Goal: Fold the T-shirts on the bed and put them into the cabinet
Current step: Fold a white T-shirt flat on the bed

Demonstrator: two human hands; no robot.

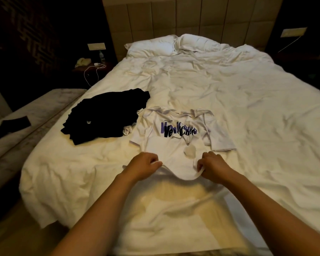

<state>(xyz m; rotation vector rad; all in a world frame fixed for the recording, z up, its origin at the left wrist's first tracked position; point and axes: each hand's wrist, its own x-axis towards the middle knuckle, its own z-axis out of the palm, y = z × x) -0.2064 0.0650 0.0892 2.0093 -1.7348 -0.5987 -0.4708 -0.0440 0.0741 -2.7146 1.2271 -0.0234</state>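
Note:
A white T-shirt (175, 145) with purple and black lettering lies spread on the bed (248, 111), its sleeves partly tucked in. My left hand (143, 165) pinches its near hem at the left. My right hand (212, 166) pinches the same hem at the right, and the hem is lifted a little off the sheet between them. A crumpled black T-shirt (105, 115) lies to the left of the white one, with a bit of white fabric (127, 130) showing at its right edge. No cabinet is in view.
Two white pillows (174, 45) lie at the headboard. A dark nightstand (92, 68) at the left holds a bottle, a charger and a white cable. A bench (17, 130) with a dark object on it stands along the bed's left side.

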